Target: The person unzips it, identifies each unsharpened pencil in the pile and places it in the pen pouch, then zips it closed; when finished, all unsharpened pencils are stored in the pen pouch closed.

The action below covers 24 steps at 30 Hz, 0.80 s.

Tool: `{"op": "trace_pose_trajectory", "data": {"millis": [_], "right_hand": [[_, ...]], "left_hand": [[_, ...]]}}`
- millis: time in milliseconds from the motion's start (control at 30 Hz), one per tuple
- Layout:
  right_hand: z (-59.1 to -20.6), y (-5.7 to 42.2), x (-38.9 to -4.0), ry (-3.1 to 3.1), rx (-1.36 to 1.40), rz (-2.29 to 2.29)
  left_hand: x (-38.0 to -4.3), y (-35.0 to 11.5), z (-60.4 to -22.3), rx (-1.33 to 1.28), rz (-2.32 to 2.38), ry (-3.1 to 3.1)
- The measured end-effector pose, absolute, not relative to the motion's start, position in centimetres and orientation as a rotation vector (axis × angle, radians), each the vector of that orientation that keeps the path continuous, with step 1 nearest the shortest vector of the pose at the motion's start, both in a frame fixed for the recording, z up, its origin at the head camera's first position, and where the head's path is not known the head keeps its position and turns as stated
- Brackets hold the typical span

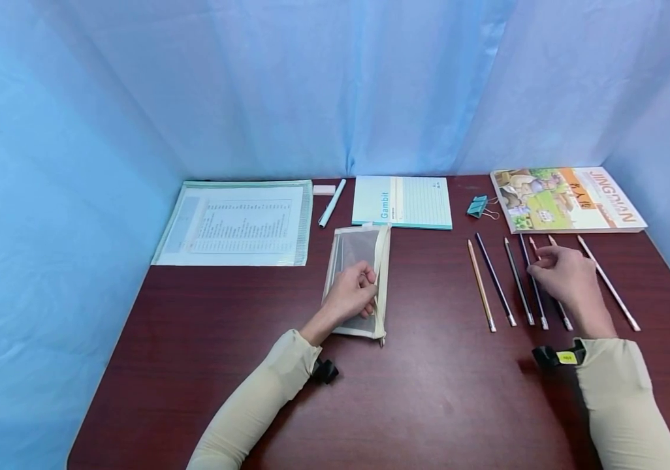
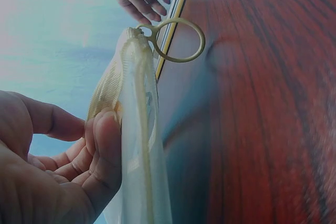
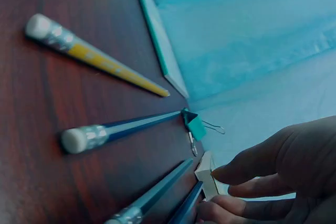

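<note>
My left hand [image 1: 354,291] pinches the cream zip edge of a see-through mesh pencil pouch [image 1: 351,248] lying on the table. In the left wrist view, thumb and fingers grip the zip tape [image 2: 107,95], and a ring-shaped zip pull [image 2: 181,40] hangs at the pouch's end. My right hand [image 1: 567,274] is over the right part of a row of several pencils, its fingers loosely bent and nothing visible between them. A yellow pencil [image 1: 481,285] and a dark blue pencil [image 1: 496,279] lie left of it; a white pencil [image 1: 608,283] lies to its right. The hand partly covers the pencils beneath.
Along the back are a clear document folder [image 1: 235,222], an eraser [image 1: 324,190], a pen [image 1: 332,203], a Gambit notebook [image 1: 402,202], a teal binder clip [image 1: 478,206] and a picture-covered book [image 1: 567,199]. Blue curtains [image 1: 288,85] enclose the table's back and sides.
</note>
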State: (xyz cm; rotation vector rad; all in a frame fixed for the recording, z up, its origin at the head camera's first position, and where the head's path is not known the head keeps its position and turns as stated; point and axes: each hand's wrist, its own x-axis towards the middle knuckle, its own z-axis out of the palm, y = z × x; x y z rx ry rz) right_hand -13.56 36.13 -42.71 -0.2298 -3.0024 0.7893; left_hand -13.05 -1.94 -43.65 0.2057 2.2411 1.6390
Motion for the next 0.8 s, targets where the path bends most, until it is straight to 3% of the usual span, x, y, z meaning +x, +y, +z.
{"op": "trace_pose_trajectory", "data": {"millis": [500,800], "right_hand": [[-42.9,35.3,-14.3,-3.21,-0.276,0.528],[-41.4,36.5,-14.3,-3.22,-0.208,0.741]], "left_hand": [[-13.1,-1.9,-43.6,0.208,1.639,2.247],[-13.0,-2.0,-43.5,0.207,1.638,2.25]]}}
